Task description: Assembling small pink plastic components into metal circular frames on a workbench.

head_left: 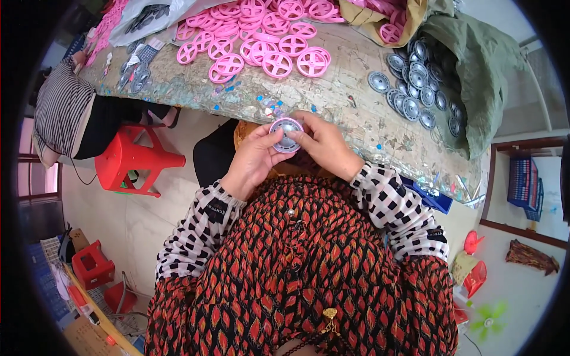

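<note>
Just in front of the table's near edge, both hands grip one small toy wheel (pixel 285 126), a grey disc with a pink ring around it. My left hand (pixel 254 157) holds its left and lower rim, the thumb lying on the disc. My right hand (pixel 325 142) closes on the right side, its thumb pressed on the disc's face. Beyond them on the worn table (pixel 332 98) lies a heap of pink spoked rings (pixel 277 64). Grey discs (pixel 410 108) spill from a green sack (pixel 487 77) at the right.
A brown sack (pixel 362 18) with pink parts and a white plastic bag (pixel 127 26) stand at the back. On the left, a person in a striped top (pixel 65 110) is beside a red stool (pixel 133 157). A blue tray (pixel 430 196) sits under the table's right edge.
</note>
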Demonstrator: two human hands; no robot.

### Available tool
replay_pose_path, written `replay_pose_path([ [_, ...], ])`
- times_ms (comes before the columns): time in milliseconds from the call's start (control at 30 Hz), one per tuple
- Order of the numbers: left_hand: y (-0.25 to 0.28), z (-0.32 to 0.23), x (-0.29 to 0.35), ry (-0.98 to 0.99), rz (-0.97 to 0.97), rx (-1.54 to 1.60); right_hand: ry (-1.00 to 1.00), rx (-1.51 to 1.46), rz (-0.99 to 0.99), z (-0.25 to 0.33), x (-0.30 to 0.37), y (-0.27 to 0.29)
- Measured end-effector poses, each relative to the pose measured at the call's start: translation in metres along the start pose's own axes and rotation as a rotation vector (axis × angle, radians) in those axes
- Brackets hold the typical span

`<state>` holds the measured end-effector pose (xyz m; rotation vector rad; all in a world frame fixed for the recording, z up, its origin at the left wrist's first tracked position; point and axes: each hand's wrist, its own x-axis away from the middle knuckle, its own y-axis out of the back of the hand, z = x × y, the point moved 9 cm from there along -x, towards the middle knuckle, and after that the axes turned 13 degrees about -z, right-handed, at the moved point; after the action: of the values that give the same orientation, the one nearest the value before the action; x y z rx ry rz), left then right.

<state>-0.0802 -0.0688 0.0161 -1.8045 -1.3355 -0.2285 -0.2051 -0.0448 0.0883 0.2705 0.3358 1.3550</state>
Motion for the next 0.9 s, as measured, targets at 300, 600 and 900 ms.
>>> replay_pose_path([
  [300,-0.027,-0.046,0.023,-0.462,0.106,-0.373,0.391,0.118,-0.045,0.046,0.006,0.021],
  [600,-0.043,-0.044,0.031,-0.325,0.086,-0.221,0.0,-0.248,-0.096,0.01,0.015,0.024],
  [900,-0.042,-0.046,0.035,-0.516,0.146,-0.403,-0.119,-0.306,-0.001,0.009,0.02,0.017],
])
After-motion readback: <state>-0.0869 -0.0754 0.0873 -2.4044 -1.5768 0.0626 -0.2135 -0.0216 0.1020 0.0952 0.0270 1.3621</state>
